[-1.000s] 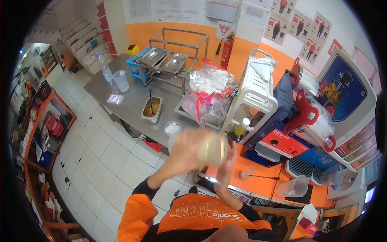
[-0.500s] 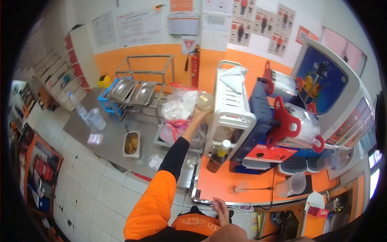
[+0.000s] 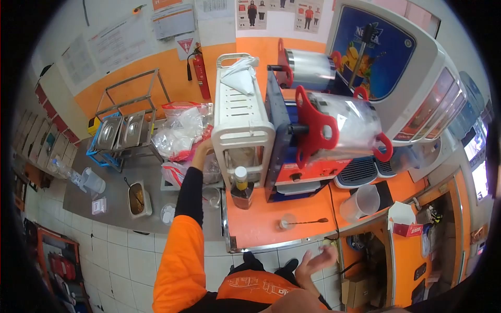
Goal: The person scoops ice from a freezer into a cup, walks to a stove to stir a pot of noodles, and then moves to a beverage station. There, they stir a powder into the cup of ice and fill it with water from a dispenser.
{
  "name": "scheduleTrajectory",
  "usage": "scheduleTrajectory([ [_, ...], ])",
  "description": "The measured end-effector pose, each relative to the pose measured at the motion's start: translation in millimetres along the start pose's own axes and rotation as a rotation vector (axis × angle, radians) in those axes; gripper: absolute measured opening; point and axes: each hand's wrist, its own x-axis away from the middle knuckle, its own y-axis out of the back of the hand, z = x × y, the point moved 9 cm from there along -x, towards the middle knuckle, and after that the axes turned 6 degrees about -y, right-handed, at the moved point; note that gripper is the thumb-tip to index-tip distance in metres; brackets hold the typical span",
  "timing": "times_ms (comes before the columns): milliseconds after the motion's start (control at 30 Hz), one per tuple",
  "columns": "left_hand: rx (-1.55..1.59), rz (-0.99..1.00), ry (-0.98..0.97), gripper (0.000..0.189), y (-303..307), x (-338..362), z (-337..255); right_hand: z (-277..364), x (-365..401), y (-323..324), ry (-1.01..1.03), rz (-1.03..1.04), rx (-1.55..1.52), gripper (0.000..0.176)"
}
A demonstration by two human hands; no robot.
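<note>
My left hand (image 3: pixel 204 149) reaches in beside the white plastic rack (image 3: pixel 242 112), next to the clear plastic bags (image 3: pixel 180 133). The rack hides its fingers, so I cannot see what they hold. My right hand (image 3: pixel 319 262) hangs in front of the orange counter, fingers apart and nothing in them. On the counter by the rack stands a bottle of dark liquid with a white cap (image 3: pixel 241 190). A small clear cup (image 3: pixel 287 221) with a long twisted spoon (image 3: pixel 312 221) lies to the right of it.
A drink dispenser with red-handled clear tanks (image 3: pixel 344 122) stands right of the rack. Nearby is a clear pitcher (image 3: pixel 360 203). The steel table (image 3: pixel 112 211) on the left bears a metal food pan (image 3: pixel 140 200), metal lids (image 3: pixel 130 130) and a plastic jug (image 3: pixel 94 181).
My left hand, earlier round a clear round container, has moved in behind the rack; the container no longer shows. My right hand has moved right and its fingers have spread. The view has turned right.
</note>
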Motion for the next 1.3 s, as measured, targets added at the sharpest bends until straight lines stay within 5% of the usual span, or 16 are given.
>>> scheduleTrajectory([
  [33, 0.024, 0.020, 0.022, 0.049, 0, 8, 2, -7, -18, -1, -0.104, 0.026, 0.048, 0.059],
  [67, -0.179, -0.141, -0.013, 0.050, -36, 48, -56, -8, -37, -8, -0.166, 0.050, 0.057, 0.061],
  [133, -0.059, -0.447, -0.267, 0.052, 13, 73, -43, -17, -62, -15, -0.220, 0.079, 0.056, 0.064],
  [233, -0.335, -1.037, -0.777, 0.042, -31, 229, -60, -40, -76, -40, -0.218, 0.352, 0.015, 0.065],
  [300, -0.121, -1.237, -0.843, 0.037, -109, 313, -14, -30, -77, -59, -0.142, 0.585, -0.056, 0.040],
  [367, -0.443, -0.813, -0.491, 0.055, -183, 309, 51, -44, -73, -61, -0.074, 0.668, -0.100, 0.029],
  [433, -0.983, -0.481, -0.638, 0.072, -281, 301, 30, -41, -69, -55, -0.009, 0.746, -0.143, 0.018],
  [533, -0.868, -0.429, -0.508, 0.088, -313, 269, 62, -27, -63, -46, 0.018, 0.965, -0.188, 0.014],
  [600, -0.598, -0.584, -0.571, 0.081, -311, 255, 76, -25, -62, -33, 0.061, 1.027, -0.198, 0.014],
  [733, -0.611, -0.660, -0.581, 0.047, -339, 272, 64, -12, -63, 14, 0.154, 1.081, -0.232, 0.013],
  [833, -0.704, -0.585, -0.578, 0.045, -386, 292, 50, 3, -98, 71, 0.212, 0.971, -0.162, 0.010],
  [1033, -0.516, -0.110, -0.677, 0.040, -568, 286, -6, 27, -195, 205, 0.269, 0.627, -0.064, 0.004],
  [1167, -0.342, 0.157, -0.685, 0.039, -677, 231, -33, 7, -239, 248, 0.204, 0.595, 0.071, 0.002],
  [1300, -0.238, 0.296, -0.915, 0.037, -784, 146, -52, -42, -318, 279, 0.065, 0.576, 0.225, 0.019],
])
